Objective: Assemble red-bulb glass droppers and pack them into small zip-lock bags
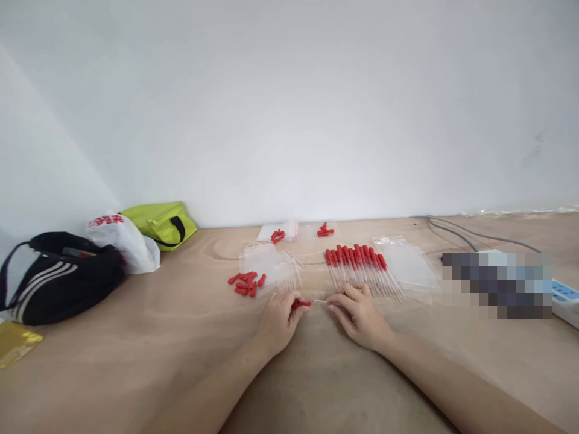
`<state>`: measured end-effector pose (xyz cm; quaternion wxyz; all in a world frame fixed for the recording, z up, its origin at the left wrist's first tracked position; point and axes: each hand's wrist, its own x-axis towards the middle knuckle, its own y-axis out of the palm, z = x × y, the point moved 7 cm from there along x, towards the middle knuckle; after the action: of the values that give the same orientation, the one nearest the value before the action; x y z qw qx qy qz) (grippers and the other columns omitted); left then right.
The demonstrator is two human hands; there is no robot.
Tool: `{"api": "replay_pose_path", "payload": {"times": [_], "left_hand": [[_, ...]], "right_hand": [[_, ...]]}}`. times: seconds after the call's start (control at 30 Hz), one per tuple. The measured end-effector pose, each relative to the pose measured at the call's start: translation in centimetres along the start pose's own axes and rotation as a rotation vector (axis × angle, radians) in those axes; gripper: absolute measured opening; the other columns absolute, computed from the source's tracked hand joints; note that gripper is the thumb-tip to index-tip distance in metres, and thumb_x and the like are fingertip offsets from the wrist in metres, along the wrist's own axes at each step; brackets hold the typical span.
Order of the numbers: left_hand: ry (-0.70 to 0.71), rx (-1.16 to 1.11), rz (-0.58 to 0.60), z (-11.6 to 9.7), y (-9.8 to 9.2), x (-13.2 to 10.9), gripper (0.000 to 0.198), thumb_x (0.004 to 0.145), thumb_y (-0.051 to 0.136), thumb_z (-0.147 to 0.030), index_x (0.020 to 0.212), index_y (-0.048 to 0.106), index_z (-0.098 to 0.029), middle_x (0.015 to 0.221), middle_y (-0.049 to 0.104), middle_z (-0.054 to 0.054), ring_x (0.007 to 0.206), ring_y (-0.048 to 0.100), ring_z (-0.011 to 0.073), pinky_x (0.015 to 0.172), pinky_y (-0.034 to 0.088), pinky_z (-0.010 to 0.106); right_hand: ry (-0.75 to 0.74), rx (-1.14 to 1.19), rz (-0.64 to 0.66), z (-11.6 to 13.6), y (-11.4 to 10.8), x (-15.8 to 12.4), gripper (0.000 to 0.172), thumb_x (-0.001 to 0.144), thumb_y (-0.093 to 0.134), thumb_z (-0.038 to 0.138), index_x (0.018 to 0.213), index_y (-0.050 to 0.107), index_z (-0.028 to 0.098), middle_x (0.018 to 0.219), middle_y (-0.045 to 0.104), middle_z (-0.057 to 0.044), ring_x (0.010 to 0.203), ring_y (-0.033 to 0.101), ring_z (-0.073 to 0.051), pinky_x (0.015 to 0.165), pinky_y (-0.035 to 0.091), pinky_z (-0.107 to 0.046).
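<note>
Between thumb and fingers my left hand pinches a red rubber dropper bulb, its open end facing right. My right hand grips a thin clear dropper tube, whose end points left at the bulb with a small gap between them. Beyond my right hand lies a row of assembled droppers, red bulbs away from me and clear tips toward me. Loose red bulbs are scattered to the left of my left hand. Beside them, several bare tubes rest on a clear plastic bag.
Farther back are small bags with red bulbs and more red bulbs. Clear zip bags lie right of the droppers. A black bag, white plastic bag and lime pouch stand left. A power strip and grey cable are right.
</note>
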<state>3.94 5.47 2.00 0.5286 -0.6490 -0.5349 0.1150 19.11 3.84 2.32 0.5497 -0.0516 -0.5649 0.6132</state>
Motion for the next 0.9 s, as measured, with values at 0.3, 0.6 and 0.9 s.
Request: {"api": "replay_pose_path", "payload": {"times": [0.3, 0.6, 0.9], "left_hand": [[0.062, -0.231, 0.016, 0.0, 0.4, -0.2, 0.020, 0.089, 0.040, -0.030, 0.097, 0.055, -0.021, 0.088, 0.064, 0.003, 0.080, 0.059, 0.0160, 0.071, 0.046, 0.027], [0.197, -0.191, 0.062, -1.7, 0.0, -0.2, 0.027, 0.091, 0.036, -0.029, 0.088, 0.061, -0.018, 0.079, 0.061, 0.004, 0.073, 0.057, 0.0144, 0.068, 0.045, 0.025], [0.231, -0.096, 0.100, -1.9, 0.4, -0.4, 0.031, 0.091, 0.035, -0.031, 0.084, 0.062, -0.018, 0.076, 0.062, 0.004, 0.070, 0.057, 0.0143, 0.067, 0.044, 0.026]], "right_hand": [[-0.053, -0.003, 0.023, 0.8, 0.3, 0.2, 0.017, 0.086, 0.043, 0.017, 0.090, 0.059, 0.020, 0.084, 0.061, -0.002, 0.077, 0.055, -0.013, 0.076, 0.030, -0.031], [-0.125, 0.027, 0.051, 0.6, 0.5, 0.7, 0.027, 0.086, 0.038, 0.013, 0.093, 0.063, 0.023, 0.083, 0.064, -0.002, 0.074, 0.054, -0.013, 0.073, 0.026, -0.032], [-0.184, -0.043, 0.066, 0.9, 0.6, 0.6, 0.029, 0.083, 0.036, 0.009, 0.085, 0.063, 0.020, 0.075, 0.060, -0.002, 0.067, 0.049, -0.012, 0.070, 0.022, -0.032]]}}
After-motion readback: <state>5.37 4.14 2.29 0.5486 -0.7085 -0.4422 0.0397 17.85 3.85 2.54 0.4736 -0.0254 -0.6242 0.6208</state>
